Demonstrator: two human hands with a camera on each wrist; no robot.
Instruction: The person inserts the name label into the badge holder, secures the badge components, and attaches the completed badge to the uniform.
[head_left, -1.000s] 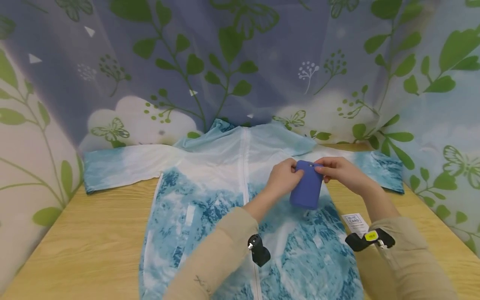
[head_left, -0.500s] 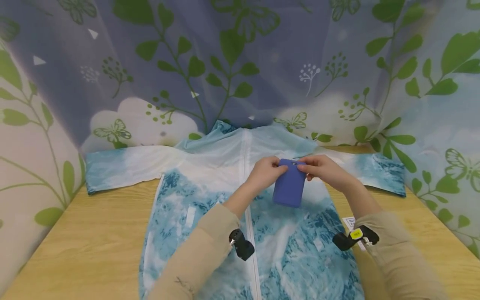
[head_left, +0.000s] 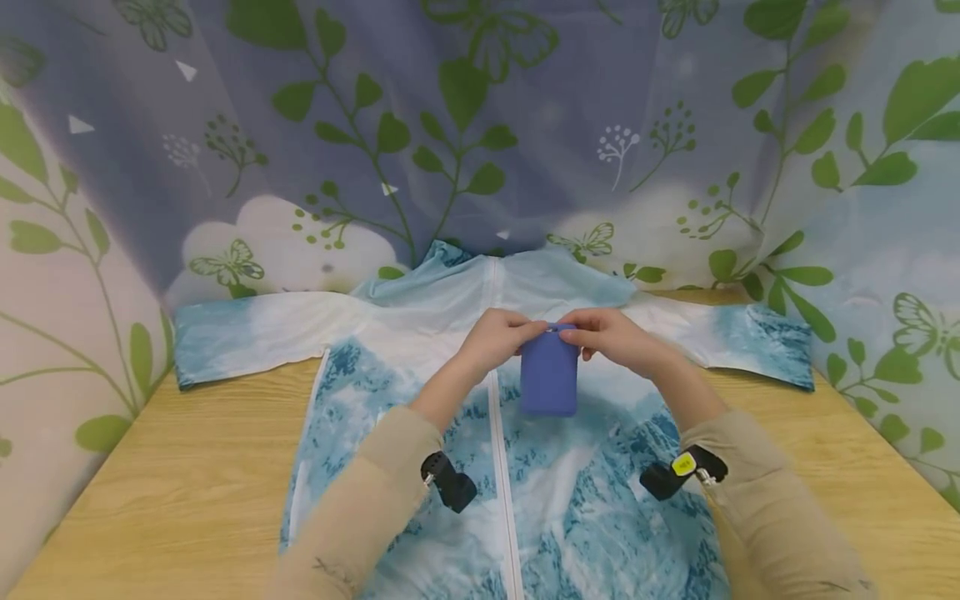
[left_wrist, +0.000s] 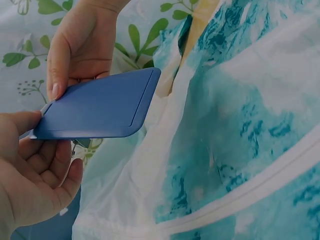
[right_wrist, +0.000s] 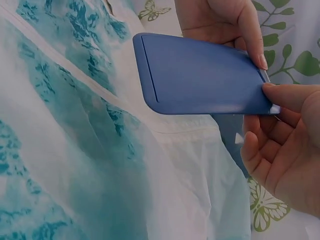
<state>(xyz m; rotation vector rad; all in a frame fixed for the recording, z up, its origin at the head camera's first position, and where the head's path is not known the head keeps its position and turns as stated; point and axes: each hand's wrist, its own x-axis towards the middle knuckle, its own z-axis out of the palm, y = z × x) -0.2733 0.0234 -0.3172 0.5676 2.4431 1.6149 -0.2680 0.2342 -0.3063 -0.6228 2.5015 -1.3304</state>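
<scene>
A blue card holder [head_left: 550, 375] hangs upright over the jacket in the head view, its slotted end at the top. My left hand [head_left: 497, 337] pinches its upper left corner between thumb and fingers. At the upper right corner my right hand [head_left: 611, 337] pinches it the same way. In the left wrist view the card holder [left_wrist: 100, 107] shows a flat face with rounded corners, and the right wrist view shows that flat card holder [right_wrist: 200, 75] too. Beneath lies a blue and white zipped jacket [head_left: 420, 417], spread with both sleeves out.
The jacket covers the middle of a wooden table [head_left: 187, 467]. A patterned curtain [head_left: 555, 150] with leaves and butterflies stands behind and at both sides. The jacket's sleeves [head_left: 247, 333] reach close to it.
Both hands have carried the card holder leftward to near the jacket's zip, and it has turned from tilted to nearly straight. A white printed card at the right is now hidden behind the right forearm.
</scene>
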